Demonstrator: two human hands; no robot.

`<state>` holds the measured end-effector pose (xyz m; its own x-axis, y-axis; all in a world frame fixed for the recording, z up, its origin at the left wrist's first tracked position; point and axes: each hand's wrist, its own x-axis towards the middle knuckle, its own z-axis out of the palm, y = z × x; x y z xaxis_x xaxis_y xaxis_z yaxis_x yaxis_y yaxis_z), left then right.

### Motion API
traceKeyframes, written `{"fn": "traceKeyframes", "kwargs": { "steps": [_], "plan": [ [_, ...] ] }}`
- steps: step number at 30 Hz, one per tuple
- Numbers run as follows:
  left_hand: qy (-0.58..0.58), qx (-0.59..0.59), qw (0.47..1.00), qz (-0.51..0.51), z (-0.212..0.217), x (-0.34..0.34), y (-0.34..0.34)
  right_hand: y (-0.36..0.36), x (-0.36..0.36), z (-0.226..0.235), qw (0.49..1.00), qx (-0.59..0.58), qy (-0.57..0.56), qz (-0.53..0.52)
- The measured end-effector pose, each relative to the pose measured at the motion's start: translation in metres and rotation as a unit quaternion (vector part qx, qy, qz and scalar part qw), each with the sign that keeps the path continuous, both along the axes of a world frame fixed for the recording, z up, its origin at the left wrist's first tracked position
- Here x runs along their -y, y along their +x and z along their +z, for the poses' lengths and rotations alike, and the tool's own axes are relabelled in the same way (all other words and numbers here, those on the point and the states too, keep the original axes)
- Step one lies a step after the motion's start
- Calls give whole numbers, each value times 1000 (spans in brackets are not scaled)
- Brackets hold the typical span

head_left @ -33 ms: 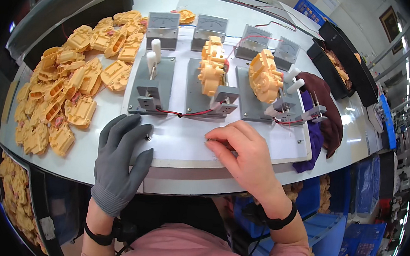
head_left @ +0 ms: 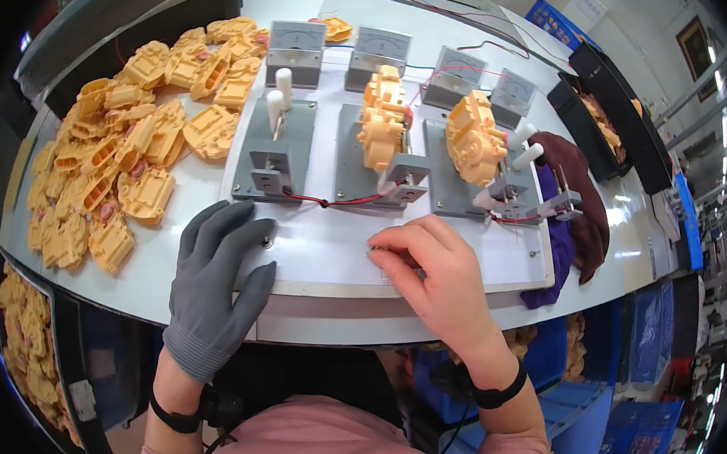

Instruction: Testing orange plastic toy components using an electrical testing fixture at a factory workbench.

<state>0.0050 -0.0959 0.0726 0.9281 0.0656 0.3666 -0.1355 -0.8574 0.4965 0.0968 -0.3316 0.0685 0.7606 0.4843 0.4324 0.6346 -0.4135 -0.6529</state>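
Note:
My left hand (head_left: 219,275), in a grey knit glove, rests on the near left part of the white board (head_left: 326,267). Its fingers are apart and hold nothing, beside a small screw (head_left: 267,242). My bare right hand (head_left: 432,275) lies on the board's near edge, thumb and fingertips drawn together at a tiny metal bit too small to make out. Beyond the hands stand three grey test fixtures (head_left: 288,154). The left one has white posts and bears no part. A yellow plastic gear housing (head_left: 382,122) sits on the middle one, another yellow housing (head_left: 475,138) on the right one.
Several dial meters (head_left: 295,51) stand behind the fixtures; red and black wires (head_left: 324,203) run along their fronts. Yellow housings (head_left: 100,159) are heaped at left. Purple cloth (head_left: 552,276) and brown cloth (head_left: 592,202) lie right. Blue bins (head_left: 571,406) sit below the table.

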Motion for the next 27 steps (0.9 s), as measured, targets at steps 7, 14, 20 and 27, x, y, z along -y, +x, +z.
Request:
{"fn": "traceKeyframes", "kwargs": {
  "steps": [7, 14, 20, 27],
  "plan": [
    [-13, -3, 1000, -2, -1, -3, -2, 0, -1, 0, 999, 41, -31, 6],
    [-13, 8, 1000, -8, -5, -5, -1, -2, -2, -2, 996, 80, -34, -3],
    [-14, 27, 1000, -6, -8, -6, -1, -5, -3, -2, 997, 66, -37, -15],
    [-14, 21, 1000, -2, -8, -6, -1, -6, -4, -1, 997, 55, -38, -24]
  ]
}}
